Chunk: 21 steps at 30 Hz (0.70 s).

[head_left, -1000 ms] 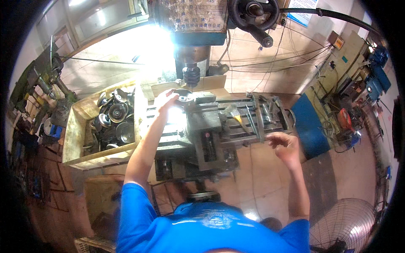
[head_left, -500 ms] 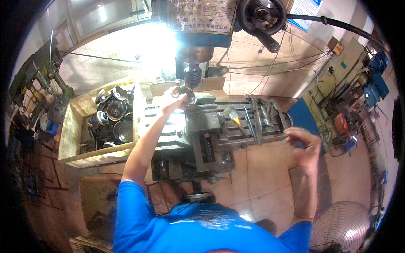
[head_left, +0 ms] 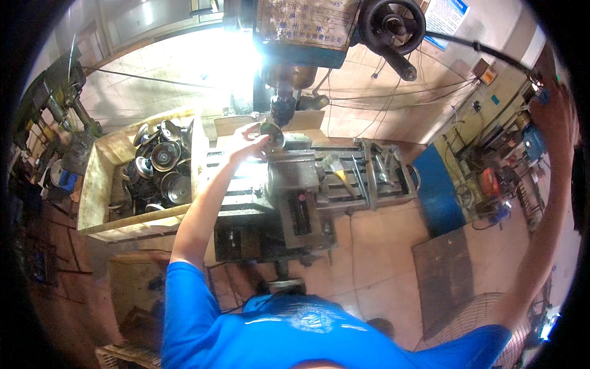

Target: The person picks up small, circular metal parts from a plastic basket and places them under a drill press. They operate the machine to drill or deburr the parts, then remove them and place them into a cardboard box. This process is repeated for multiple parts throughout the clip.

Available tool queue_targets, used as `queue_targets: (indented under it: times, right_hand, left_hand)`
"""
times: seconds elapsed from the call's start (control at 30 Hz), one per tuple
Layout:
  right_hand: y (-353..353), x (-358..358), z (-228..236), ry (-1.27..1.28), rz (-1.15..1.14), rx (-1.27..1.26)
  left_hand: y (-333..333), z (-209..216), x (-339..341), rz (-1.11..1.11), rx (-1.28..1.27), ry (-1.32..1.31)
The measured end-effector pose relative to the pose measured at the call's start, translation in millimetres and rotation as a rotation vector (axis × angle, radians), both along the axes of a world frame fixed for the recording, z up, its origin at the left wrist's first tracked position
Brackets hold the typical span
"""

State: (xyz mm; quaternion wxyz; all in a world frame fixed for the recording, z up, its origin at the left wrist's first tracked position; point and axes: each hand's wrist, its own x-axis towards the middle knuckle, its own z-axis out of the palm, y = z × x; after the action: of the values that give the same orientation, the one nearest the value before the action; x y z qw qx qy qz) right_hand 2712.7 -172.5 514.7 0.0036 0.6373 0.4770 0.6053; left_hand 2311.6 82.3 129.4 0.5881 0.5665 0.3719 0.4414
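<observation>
Below a machine spindle (head_left: 283, 107) at upper centre, a curled left hand (head_left: 249, 143) is gripping a dished metal disc (head_left: 272, 134) by its left edge (probably stiff, fairly hefty, best held rim-wise); the right hand (head_left: 552, 103) is showing at upper right, grip unclear.

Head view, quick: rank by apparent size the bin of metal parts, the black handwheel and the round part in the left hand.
Largest to smallest:
1. Bin
2. Black handwheel
3. Round part in the left hand
</observation>
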Motion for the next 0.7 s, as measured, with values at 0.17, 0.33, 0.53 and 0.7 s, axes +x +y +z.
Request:
queue_targets:
  times: [0.17,0.33,0.53,0.7]
  right_hand:
    - [-36,8,-91,0.968,0.546,-0.266]
    - [-25,-29,-194,1.300,0.541,-0.328]
    - [14,-20,-279,1.873,0.692,-0.275]
    - [42,-11,-323,1.920,0.797,-0.223]
  left_hand:
    - [-14,12,-7,0.051,0.036,0.156]
    - [-12,6,3,0.071,0.058,0.205]
    - [-18,16,5,0.136,-0.035,0.163]
    - [-19,21,4,0.124,-0.021,0.193]
